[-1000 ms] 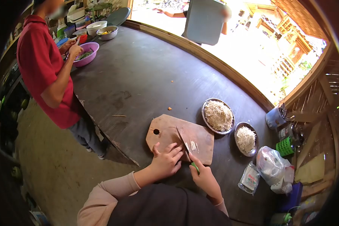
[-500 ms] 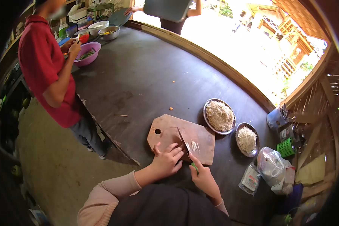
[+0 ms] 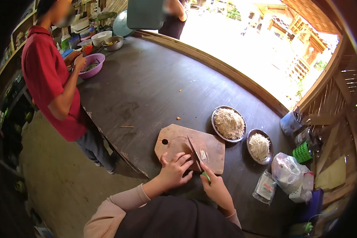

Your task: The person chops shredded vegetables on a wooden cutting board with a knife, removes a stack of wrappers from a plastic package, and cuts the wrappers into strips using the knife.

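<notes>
A wooden cutting board (image 3: 178, 137) with a round hole lies on the dark table. My right hand (image 3: 215, 188) is closed round the green handle of a knife (image 3: 193, 148), its blade pointing away from me over the board. Just left of the blade, my left hand (image 3: 176, 170) rests on the board's near edge with bent fingers; whatever lies beneath the fingertips is hidden. Thin pale strips (image 3: 203, 155) lie right of the blade. Beyond the board stand a larger bowl of shredded pale strips (image 3: 229, 123) and a smaller bowl of them (image 3: 259, 146).
At the left a person in a red shirt (image 3: 53, 79) works over a purple bowl (image 3: 100, 63). Another person outside the opening holds a grey board or lid (image 3: 144, 15). A plastic bag (image 3: 286, 169), a small packet (image 3: 265, 188) and a green basket (image 3: 302, 152) are at the right.
The person outside has moved left with the grey board or lid. The view has shifted slightly. My hands and the knife have stayed nearly in place on the board.
</notes>
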Available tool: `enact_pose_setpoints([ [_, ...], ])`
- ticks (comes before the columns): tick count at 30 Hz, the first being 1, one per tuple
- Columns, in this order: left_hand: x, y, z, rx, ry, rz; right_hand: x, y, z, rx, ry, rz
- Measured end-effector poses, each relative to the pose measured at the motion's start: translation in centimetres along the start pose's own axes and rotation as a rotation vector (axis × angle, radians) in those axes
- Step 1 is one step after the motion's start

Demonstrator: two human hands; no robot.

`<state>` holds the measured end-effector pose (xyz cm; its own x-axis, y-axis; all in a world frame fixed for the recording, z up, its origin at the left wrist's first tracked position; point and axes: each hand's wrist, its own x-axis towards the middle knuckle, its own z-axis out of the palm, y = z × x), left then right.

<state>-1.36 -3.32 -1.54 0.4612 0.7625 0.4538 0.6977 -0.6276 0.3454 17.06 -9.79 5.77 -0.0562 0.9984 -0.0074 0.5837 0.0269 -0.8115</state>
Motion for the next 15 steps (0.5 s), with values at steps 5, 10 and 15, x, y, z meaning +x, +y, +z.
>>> enact_pose_setpoints([
  [5,0.0,0.1,0.1,0.017,-0.003,0.012,-0.1,0.1,-0.3,-0.010,0.023,-0.003],
  [10,0.2,0.2,0.2,0.032,-0.027,0.022,-0.1,0.6,-0.5,0.011,0.055,-0.010],
  [15,0.5,0.3,0.0,0.015,-0.038,0.020,-0.2,1.4,-0.2,0.006,0.069,-0.037],
])
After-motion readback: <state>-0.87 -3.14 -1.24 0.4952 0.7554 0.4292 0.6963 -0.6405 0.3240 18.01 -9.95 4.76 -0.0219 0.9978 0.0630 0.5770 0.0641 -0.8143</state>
